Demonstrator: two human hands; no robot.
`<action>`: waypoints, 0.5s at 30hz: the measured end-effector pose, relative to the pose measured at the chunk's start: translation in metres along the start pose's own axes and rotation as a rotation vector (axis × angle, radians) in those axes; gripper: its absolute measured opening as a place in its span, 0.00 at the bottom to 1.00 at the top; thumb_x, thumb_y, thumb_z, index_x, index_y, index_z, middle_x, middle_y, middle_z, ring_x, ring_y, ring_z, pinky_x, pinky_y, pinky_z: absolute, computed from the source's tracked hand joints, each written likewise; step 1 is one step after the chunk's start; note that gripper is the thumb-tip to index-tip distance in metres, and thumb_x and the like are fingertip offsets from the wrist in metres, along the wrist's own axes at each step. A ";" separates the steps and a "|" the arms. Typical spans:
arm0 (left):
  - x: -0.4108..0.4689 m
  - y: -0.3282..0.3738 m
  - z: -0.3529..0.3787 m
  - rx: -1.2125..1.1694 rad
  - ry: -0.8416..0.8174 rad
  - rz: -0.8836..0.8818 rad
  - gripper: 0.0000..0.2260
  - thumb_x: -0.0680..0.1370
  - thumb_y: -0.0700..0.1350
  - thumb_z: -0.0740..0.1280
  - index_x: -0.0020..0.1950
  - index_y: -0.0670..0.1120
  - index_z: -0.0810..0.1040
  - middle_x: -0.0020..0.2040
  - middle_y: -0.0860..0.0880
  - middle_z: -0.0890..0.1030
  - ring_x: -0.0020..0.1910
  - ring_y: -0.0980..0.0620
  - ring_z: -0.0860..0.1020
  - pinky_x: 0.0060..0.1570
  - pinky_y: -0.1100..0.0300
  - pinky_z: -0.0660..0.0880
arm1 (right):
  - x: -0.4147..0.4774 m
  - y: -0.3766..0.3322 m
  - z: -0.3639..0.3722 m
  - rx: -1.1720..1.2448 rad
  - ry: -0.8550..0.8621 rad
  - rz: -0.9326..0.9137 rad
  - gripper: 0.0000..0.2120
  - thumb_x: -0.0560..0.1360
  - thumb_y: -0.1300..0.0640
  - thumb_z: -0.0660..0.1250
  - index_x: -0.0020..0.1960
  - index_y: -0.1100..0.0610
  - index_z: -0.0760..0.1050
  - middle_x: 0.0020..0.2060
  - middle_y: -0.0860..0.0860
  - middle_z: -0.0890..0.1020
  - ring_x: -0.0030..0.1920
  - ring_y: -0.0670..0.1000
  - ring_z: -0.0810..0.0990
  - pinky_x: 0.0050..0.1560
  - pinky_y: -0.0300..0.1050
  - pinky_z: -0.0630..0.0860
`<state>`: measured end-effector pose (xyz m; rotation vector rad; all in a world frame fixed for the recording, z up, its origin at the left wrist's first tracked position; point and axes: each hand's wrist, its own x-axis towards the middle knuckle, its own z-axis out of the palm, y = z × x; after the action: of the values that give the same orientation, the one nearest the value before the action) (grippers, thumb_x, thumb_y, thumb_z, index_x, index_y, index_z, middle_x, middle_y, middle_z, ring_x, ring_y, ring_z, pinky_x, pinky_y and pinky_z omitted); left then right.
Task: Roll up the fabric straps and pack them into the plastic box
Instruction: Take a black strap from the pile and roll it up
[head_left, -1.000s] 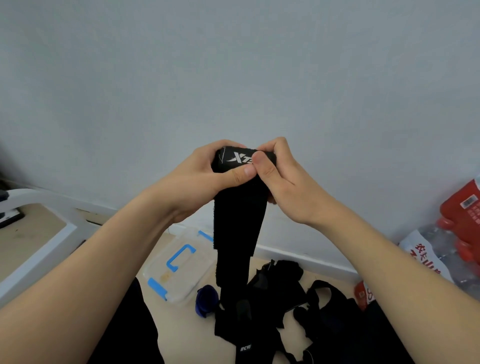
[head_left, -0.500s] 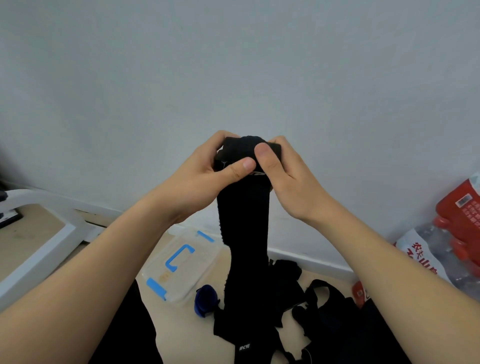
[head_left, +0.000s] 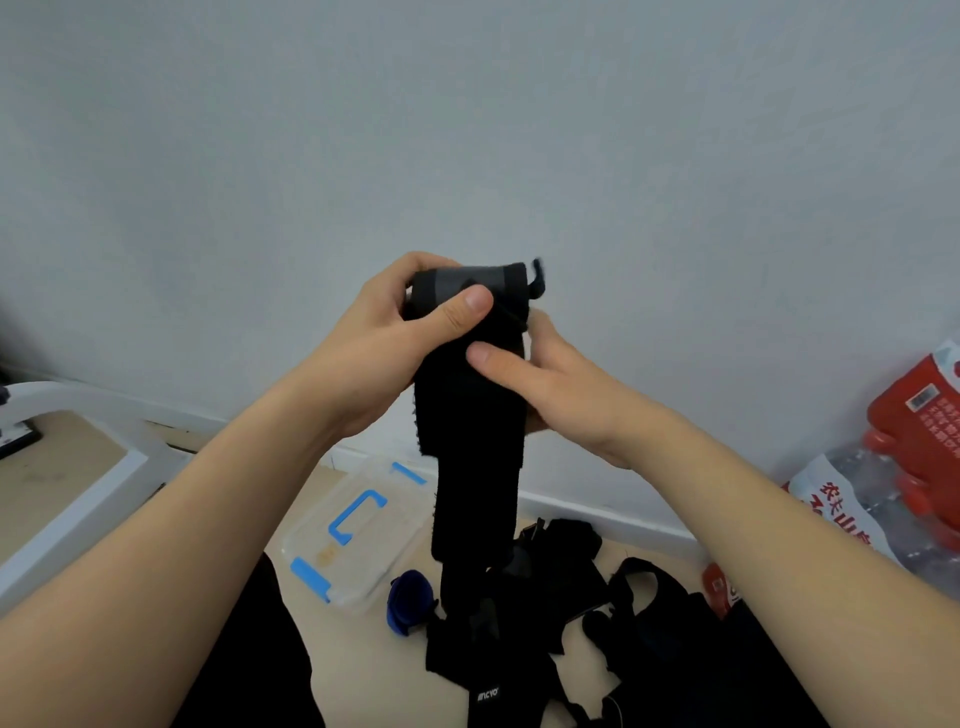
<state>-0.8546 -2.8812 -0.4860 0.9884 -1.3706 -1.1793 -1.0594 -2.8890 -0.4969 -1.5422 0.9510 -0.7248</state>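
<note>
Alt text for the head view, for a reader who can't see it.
Two bare hands hold a partly rolled black fabric strap before a pale wall: the left hand grips the rolled top, the right hand pinches the hanging tail below. On the floor lie a clear plastic box, a blue roll beside it, and loose black straps.

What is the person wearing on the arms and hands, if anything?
Nothing visible. The left hand and right hand are bare: no gloves, rings or watch. The left forearm and right forearm show no sleeve up to the frame edge. Thumbnails are short, unpainted.
</note>
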 end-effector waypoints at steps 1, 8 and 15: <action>0.002 -0.002 -0.001 0.054 0.042 0.018 0.17 0.78 0.50 0.79 0.63 0.47 0.81 0.55 0.46 0.86 0.55 0.47 0.86 0.54 0.53 0.84 | 0.000 0.000 0.000 -0.009 -0.031 0.052 0.25 0.85 0.48 0.70 0.76 0.51 0.65 0.56 0.55 0.89 0.54 0.55 0.90 0.51 0.54 0.87; 0.009 -0.016 -0.012 0.214 0.060 0.067 0.17 0.82 0.39 0.74 0.67 0.57 0.84 0.59 0.53 0.87 0.57 0.54 0.86 0.49 0.57 0.85 | 0.003 -0.002 -0.008 0.160 0.099 0.091 0.21 0.83 0.60 0.71 0.70 0.47 0.66 0.47 0.55 0.89 0.38 0.55 0.87 0.40 0.49 0.83; 0.013 -0.016 -0.018 0.021 -0.206 -0.071 0.18 0.81 0.40 0.61 0.64 0.46 0.85 0.66 0.46 0.84 0.66 0.45 0.83 0.57 0.51 0.84 | 0.000 -0.007 -0.011 0.331 0.074 0.012 0.12 0.85 0.66 0.64 0.56 0.53 0.84 0.43 0.56 0.86 0.37 0.52 0.85 0.36 0.43 0.81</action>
<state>-0.8389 -2.8996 -0.4991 0.9582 -1.5222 -1.3521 -1.0675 -2.8938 -0.4884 -1.2258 0.8460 -0.8877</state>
